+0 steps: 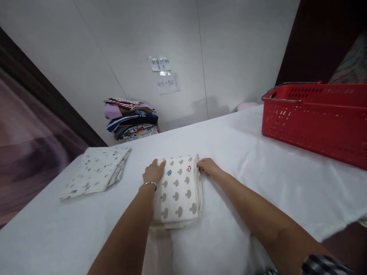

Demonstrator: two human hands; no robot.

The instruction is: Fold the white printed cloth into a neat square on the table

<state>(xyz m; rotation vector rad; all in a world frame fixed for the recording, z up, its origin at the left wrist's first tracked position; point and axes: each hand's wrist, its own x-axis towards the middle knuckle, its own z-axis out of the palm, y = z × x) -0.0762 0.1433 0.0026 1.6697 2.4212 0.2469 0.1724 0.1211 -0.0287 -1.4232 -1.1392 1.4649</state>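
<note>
A white cloth with a grey mushroom print, one blue and one red mushroom among them, lies folded in a thick rectangle. My left hand rests flat on its upper left corner, thumb and fingers apart, with a silver bracelet at the wrist. At the upper right edge, my right hand has its fingers pinched on the layered side of the folded cloth. Some of the right fingertips are hidden by the hand and the fabric. Farther left lies another folded white cloth with a small dark print, apart from both hands.
A red plastic basket with metal handles stands on the right of the white-covered table. Stacked folded clothes sit beyond the far edge. Paper signs are taped to the wall. Sheer curtain fabric hangs at left.
</note>
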